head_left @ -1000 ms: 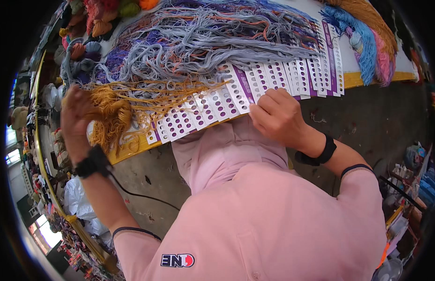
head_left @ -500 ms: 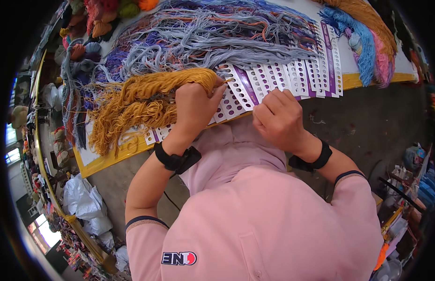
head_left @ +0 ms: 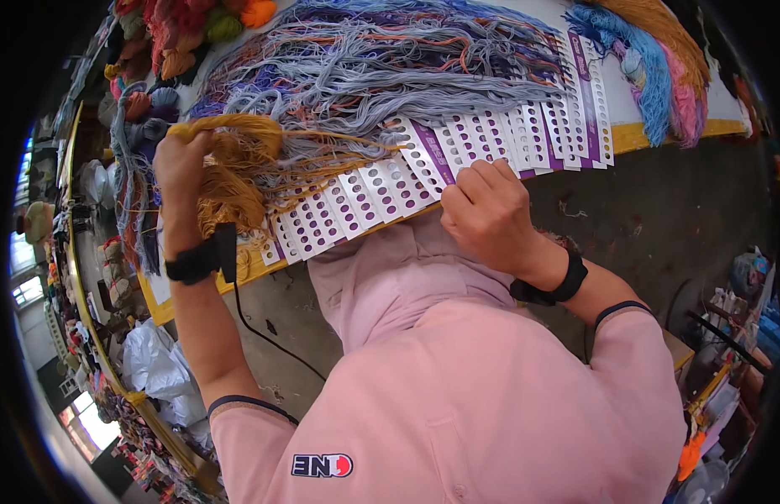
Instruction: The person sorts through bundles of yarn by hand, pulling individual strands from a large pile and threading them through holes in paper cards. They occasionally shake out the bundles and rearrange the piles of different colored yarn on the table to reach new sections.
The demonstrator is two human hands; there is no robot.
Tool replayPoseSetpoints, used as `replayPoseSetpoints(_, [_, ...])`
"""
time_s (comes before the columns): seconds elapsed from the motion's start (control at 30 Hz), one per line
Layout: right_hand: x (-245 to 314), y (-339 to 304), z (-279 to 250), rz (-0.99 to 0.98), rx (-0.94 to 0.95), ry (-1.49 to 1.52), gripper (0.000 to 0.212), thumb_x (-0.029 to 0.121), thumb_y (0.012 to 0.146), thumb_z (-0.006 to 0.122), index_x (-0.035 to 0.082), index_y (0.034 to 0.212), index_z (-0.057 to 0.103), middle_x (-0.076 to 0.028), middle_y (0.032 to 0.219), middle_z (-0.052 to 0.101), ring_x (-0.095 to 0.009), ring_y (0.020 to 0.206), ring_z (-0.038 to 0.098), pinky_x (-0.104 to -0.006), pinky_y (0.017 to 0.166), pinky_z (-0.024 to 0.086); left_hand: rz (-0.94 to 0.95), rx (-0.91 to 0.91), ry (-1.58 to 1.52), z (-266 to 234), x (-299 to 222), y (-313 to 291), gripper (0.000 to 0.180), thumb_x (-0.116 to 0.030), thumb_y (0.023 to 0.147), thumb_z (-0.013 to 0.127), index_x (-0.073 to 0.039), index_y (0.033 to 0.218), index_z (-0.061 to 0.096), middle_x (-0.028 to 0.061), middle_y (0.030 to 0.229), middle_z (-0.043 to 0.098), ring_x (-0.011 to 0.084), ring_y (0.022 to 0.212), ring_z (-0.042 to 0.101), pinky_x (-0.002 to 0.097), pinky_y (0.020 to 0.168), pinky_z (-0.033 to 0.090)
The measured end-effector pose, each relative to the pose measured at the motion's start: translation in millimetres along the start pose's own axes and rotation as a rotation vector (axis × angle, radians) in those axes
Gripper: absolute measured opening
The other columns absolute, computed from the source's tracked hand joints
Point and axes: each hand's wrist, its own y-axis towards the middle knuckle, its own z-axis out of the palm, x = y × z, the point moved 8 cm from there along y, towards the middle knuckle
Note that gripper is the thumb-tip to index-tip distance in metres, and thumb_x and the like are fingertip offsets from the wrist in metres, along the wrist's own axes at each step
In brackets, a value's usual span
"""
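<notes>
The left hand point(head_left: 184, 168) grips mustard thread point(head_left: 243, 139); strands trail toward the right hand point(head_left: 489, 217) (curled closed) beside punched cards point(head_left: 356, 202).
</notes>
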Motion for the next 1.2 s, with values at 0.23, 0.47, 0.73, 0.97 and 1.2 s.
replayPoseSetpoints(0.23, [-6,9,-8,0.013,0.049,-0.083,0.014,0.007,0.063,0.063,0.008,0.066,0.049,-0.006,0.066,0.042,-0.022,0.063,0.046,-0.0358,0.06,0.036,-0.131,0.626,-0.93,78,-137,-106,0.025,-0.02,0.087,0.069,-0.009,0.109,0.069,-0.0073,0.063,0.053,0.0016,0.049,0.041,0.018,0.046,0.029])
replayPoseSetpoints(0.47, [-2,11,-8,0.044,0.045,-0.061,0.019,0.007,0.058,0.067,0.008,0.067,0.05,-0.006,0.067,0.045,-0.023,0.065,0.049,-0.0365,0.062,0.037,0.465,0.002,-0.107,104,-187,-111,0.022,-0.024,0.077,0.074,-0.003,0.081,0.07,0.0142,0.057,0.059,0.0281,0.051,0.06,0.0388,0.053,0.046])
replayPoseSetpoints(0.73, [-10,5,-11,0.06,-0.067,-0.033,0.02,-0.001,0.054,0.06,0.007,0.06,0.043,-0.007,0.063,0.038,-0.025,0.058,0.043,-0.0372,0.054,0.034,0.247,0.0,0.157,60,-133,-38,0.028,-0.03,0.075,0.07,-0.003,0.083,0.071,0.0201,0.078,0.068,0.0376,0.075,0.066,0.0452,0.071,0.052])
replayPoseSetpoints(0.97, [-8,-3,5,0.062,0.012,-0.084,0.018,0.002,0.056,0.062,0.008,0.062,0.046,-0.007,0.064,0.041,-0.024,0.061,0.045,-0.0377,0.058,0.036,-0.043,0.137,0.194,-35,18,108,0.033,-0.034,0.074,0.068,-0.006,0.091,0.074,0.0063,0.076,0.07,0.0168,0.068,0.066,0.0328,0.066,0.05])
replayPoseSetpoints(1.2, [-9,-4,14,0.046,0.278,-0.054,0.008,0.01,0.07,0.061,0.008,0.067,0.053,-0.009,0.069,0.052,-0.025,0.069,0.054,-0.0351,0.065,0.042,-0.322,0.2,-0.723,-199,138,174,0.031,-0.031,0.085,0.065,-0.008,0.105,0.065,-0.0004,0.082,0.061,0.0107,0.069,0.059,0.0259,0.059,0.049])
